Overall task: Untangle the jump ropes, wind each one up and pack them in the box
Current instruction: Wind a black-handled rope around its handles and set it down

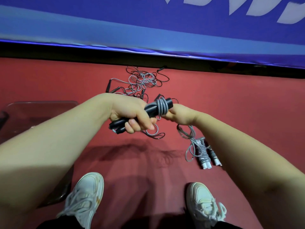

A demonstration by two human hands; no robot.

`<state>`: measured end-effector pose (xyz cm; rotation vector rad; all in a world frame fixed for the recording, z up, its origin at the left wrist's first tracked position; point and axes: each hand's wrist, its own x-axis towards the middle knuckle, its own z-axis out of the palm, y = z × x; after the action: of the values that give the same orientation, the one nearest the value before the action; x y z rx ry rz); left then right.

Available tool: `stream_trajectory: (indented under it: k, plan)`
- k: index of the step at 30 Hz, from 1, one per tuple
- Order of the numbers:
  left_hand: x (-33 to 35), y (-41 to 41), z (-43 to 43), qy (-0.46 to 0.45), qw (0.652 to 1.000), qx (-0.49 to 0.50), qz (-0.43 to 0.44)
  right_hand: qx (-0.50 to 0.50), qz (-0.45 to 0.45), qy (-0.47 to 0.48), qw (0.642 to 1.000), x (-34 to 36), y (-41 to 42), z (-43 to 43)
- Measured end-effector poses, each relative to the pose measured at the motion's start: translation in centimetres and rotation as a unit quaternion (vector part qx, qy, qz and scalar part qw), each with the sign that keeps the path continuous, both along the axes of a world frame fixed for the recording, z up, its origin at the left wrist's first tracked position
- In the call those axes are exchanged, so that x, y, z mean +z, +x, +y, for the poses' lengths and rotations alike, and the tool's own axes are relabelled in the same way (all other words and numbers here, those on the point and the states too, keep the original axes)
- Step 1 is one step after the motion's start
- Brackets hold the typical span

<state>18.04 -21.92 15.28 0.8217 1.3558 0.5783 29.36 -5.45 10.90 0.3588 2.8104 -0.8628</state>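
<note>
Red floor [222,103] beneath; left hand [130,113] grips handles [151,109], cord [162,106] hiding right hand's [180,115] fingertips.

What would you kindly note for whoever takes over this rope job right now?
Left hand grips the paired black handles. Right hand pinches the grey cord, a few turns of which are wound round them.
A wound bundle with loose loops lies on the floor at right. The tangled pile lies ahead, the clear box on the left.
Done: at least one rope wound.
Left: finish this winding, untangle and wind the pile, pack everything in the box.
</note>
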Motion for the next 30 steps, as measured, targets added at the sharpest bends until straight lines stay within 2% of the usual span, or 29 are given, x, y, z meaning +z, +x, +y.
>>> stream_trajectory:
  k: [1, 3, 5, 6, 9, 11, 13, 15, 18, 22, 26, 28, 30]
  plan:
    - [-0.3, 0.4, 0.2, -0.012, 0.999, -0.020, 0.047, 0.017, -0.023, 0.032, 0.999, 0.6, -0.2, 0.1]
    - [-0.9, 1.1, 0.7, -0.026, 0.973, -0.084, 0.213, 0.032, -0.064, 0.078, 0.994, 1.7, -0.7, 0.3]
    - [-1.4, 1.8, 0.9, -0.047, 0.909, -0.153, 0.384, 0.020, -0.085, 0.117, 0.989, 2.6, -1.1, 0.4]
    - [-1.9, 2.0, 1.0, -0.062, 0.881, -0.167, 0.438, 0.014, -0.082, 0.138, 0.987, 2.9, -1.3, 0.3]
    - [-2.3, 3.0, 1.5, -0.102, 0.816, -0.186, 0.537, 0.003, -0.043, 0.214, 0.976, 3.6, -2.1, -1.0]
    - [-2.2, 3.5, 1.9, -0.108, 0.774, -0.190, 0.594, -0.004, -0.029, 0.231, 0.972, 4.0, -2.7, -2.2]
    - [-2.5, 2.9, 2.2, -0.107, 0.767, -0.157, 0.613, -0.009, -0.038, 0.220, 0.975, 4.6, -3.2, -3.4]
    - [-3.3, 1.2, 2.1, -0.105, 0.797, -0.074, 0.590, -0.008, -0.055, 0.209, 0.976, 4.9, -3.4, -4.1]
    - [-4.3, -1.4, 1.6, -0.074, 0.868, 0.091, 0.482, -0.007, -0.062, 0.204, 0.977, 4.9, -3.0, -4.8]
    - [-4.4, -2.8, 1.6, -0.017, 0.907, 0.221, 0.357, -0.045, 0.000, 0.124, 0.991, 3.3, -2.8, -5.7]
    - [-3.4, -3.5, 1.3, 0.076, 0.942, 0.291, 0.146, -0.095, 0.081, 0.069, 0.990, 1.8, -2.9, -5.6]
    - [-2.9, -4.2, 0.5, 0.120, 0.949, 0.288, 0.051, -0.100, 0.110, 0.058, 0.987, 1.8, -2.8, -5.2]
    - [-2.6, -4.3, -0.4, 0.155, 0.952, 0.266, -0.002, -0.097, 0.135, 0.056, 0.985, 2.0, -2.6, -5.0]
